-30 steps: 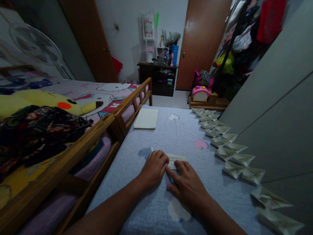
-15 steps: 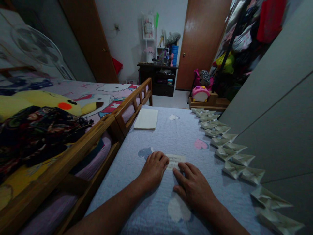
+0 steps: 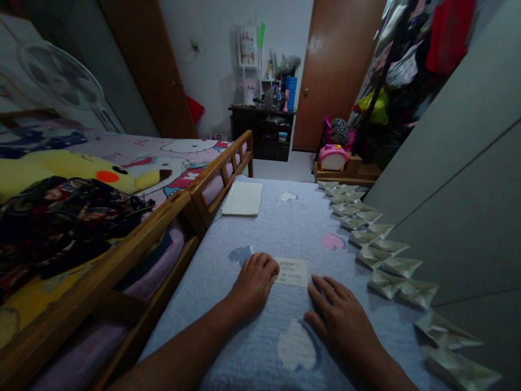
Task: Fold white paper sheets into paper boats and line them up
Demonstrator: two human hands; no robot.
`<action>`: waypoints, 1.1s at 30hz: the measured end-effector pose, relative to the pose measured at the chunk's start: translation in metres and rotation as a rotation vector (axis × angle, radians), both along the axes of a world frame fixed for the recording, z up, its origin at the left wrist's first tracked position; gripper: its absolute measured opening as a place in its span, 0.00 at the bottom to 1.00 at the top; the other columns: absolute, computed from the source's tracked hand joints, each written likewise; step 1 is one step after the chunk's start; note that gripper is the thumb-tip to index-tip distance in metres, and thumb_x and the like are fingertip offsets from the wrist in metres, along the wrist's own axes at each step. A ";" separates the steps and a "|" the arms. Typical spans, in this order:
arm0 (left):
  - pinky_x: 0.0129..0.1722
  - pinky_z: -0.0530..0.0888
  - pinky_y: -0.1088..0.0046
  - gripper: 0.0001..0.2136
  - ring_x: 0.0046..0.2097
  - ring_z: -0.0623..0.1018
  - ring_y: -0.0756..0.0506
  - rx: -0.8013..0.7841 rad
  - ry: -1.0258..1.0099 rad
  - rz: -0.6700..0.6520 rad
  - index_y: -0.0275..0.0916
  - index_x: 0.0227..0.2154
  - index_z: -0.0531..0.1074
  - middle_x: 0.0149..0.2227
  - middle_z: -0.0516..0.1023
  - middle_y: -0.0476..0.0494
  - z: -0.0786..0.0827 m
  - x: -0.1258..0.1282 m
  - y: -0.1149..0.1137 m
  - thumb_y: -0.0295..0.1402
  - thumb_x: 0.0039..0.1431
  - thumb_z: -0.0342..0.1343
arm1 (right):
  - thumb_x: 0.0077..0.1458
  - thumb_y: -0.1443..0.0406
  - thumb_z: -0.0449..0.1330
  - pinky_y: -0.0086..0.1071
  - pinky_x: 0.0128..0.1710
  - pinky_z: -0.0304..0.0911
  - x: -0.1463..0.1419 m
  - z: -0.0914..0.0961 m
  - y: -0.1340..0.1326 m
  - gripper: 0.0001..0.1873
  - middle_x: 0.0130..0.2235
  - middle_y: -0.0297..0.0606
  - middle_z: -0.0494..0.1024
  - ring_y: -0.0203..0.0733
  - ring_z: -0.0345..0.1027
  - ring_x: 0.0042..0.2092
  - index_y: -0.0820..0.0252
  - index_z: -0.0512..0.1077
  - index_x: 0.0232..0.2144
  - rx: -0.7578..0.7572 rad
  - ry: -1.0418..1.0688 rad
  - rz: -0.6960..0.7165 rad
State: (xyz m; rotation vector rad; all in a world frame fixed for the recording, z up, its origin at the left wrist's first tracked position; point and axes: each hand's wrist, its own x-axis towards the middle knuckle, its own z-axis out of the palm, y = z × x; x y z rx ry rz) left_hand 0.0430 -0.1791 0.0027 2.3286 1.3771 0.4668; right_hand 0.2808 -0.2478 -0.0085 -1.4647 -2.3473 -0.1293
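A quilted pale blue bedcover (image 3: 293, 228) with pink and white patches spreads across the near bed, bounded on the left by a wooden bed rail (image 3: 222, 174); beyond the rail, a neighbouring bed with a Hello Kitty sheet (image 3: 191, 146) carries a Pikachu plush (image 3: 73, 171) and a dark floral cloth (image 3: 61, 217), with a fan (image 3: 61, 81) leaning above them. Grey wardrobe doors (image 3: 459, 190) run along the right, and a clothes rack (image 3: 407, 65) hangs crowded beyond them. At the far end, between two wooden doors, stands a dark cabinet (image 3: 260, 133) with small items on and inside it, too dim and small to tell apart, while a pink toy box (image 3: 332, 156) sits on a low wooden stand (image 3: 345, 175). Folded paper pieces (image 3: 382, 266) line the bedcover's right edge in a long overlapping row, and a flat stack of pale paper (image 3: 243, 198) lies near the rail. A small printed paper slip (image 3: 291, 271) lies flat mid-bed, between the hands; the left hand (image 3: 256, 285), open and palm down, has its fingertips at the slip's left edge, while the right hand (image 3: 337, 315), also open and flat, rests just beside its right corner, the two hands well apart and gripping nothing
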 end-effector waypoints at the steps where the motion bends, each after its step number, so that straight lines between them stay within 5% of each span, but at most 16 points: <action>1: 0.54 0.64 0.61 0.07 0.51 0.67 0.42 -0.007 -0.021 0.005 0.43 0.42 0.69 0.46 0.71 0.45 0.000 -0.001 0.000 0.26 0.63 0.51 | 0.54 0.64 0.63 0.54 0.49 0.69 0.000 0.002 0.002 0.19 0.53 0.46 0.77 0.58 0.70 0.53 0.56 0.75 0.49 -0.005 0.012 -0.001; 4: 0.54 0.65 0.61 0.11 0.52 0.67 0.41 0.006 -0.075 0.069 0.41 0.47 0.68 0.48 0.70 0.43 0.001 -0.003 0.002 0.28 0.61 0.53 | 0.56 0.66 0.60 0.46 0.43 0.71 -0.002 0.014 0.012 0.07 0.46 0.43 0.81 0.52 0.74 0.45 0.55 0.78 0.35 -0.067 0.039 -0.017; 6: 0.56 0.64 0.58 0.14 0.53 0.66 0.39 0.027 -0.080 0.125 0.40 0.48 0.68 0.49 0.69 0.41 0.002 -0.003 0.003 0.32 0.60 0.56 | 0.58 0.66 0.59 0.40 0.37 0.71 -0.005 0.021 0.021 0.08 0.38 0.41 0.81 0.47 0.75 0.37 0.55 0.76 0.27 -0.136 0.042 -0.049; 9: 0.57 0.62 0.54 0.19 0.55 0.64 0.35 0.028 -0.060 0.166 0.40 0.47 0.70 0.52 0.68 0.39 0.003 -0.002 0.003 0.40 0.53 0.63 | 0.56 0.68 0.59 0.41 0.37 0.70 -0.013 0.026 0.036 0.06 0.38 0.43 0.80 0.48 0.73 0.38 0.57 0.75 0.37 -0.142 0.087 -0.100; 13: 0.58 0.62 0.53 0.20 0.57 0.63 0.34 0.021 -0.092 0.158 0.41 0.44 0.71 0.54 0.67 0.40 0.002 -0.002 0.003 0.36 0.47 0.66 | 0.52 0.68 0.61 0.52 0.53 0.65 -0.026 0.015 0.049 0.32 0.55 0.51 0.72 0.57 0.65 0.56 0.62 0.62 0.59 -0.062 0.232 -0.068; 15: 0.57 0.63 0.55 0.14 0.56 0.64 0.36 0.028 -0.157 0.127 0.41 0.40 0.72 0.52 0.68 0.41 0.003 -0.002 0.004 0.31 0.49 0.64 | 0.51 0.69 0.60 0.54 0.56 0.61 -0.030 0.008 0.052 0.36 0.58 0.51 0.69 0.57 0.61 0.59 0.61 0.58 0.62 -0.054 0.289 -0.062; 19: 0.54 0.67 0.62 0.08 0.52 0.68 0.41 0.076 -0.307 0.024 0.41 0.32 0.72 0.46 0.71 0.43 0.004 -0.001 0.004 0.21 0.51 0.57 | 0.49 0.75 0.56 0.50 0.54 0.62 -0.029 0.005 0.054 0.20 0.54 0.47 0.71 0.53 0.62 0.55 0.57 0.70 0.45 -0.057 0.361 -0.004; 22: 0.51 0.69 0.66 0.10 0.49 0.71 0.43 0.115 -0.385 -0.018 0.40 0.31 0.71 0.45 0.71 0.44 0.005 -0.001 0.001 0.18 0.50 0.54 | 0.48 0.78 0.55 0.45 0.49 0.62 -0.028 0.010 0.053 0.13 0.47 0.43 0.74 0.50 0.63 0.51 0.57 0.69 0.32 0.019 0.373 0.032; 28: 0.36 0.72 0.73 0.12 0.34 0.74 0.50 0.096 -0.431 -0.035 0.40 0.38 0.72 0.50 0.70 0.42 0.001 -0.002 0.000 0.19 0.53 0.52 | 0.50 0.79 0.54 0.39 0.45 0.61 -0.031 0.016 0.052 0.13 0.43 0.40 0.73 0.47 0.62 0.46 0.57 0.68 0.30 0.184 0.382 0.088; 33: 0.40 0.71 0.72 0.10 0.40 0.74 0.46 0.102 -0.412 -0.134 0.39 0.32 0.70 0.38 0.73 0.45 -0.001 -0.004 0.005 0.18 0.53 0.51 | 0.51 0.80 0.54 0.38 0.44 0.59 -0.032 0.012 0.052 0.14 0.42 0.40 0.73 0.46 0.62 0.45 0.57 0.68 0.30 0.159 0.339 0.090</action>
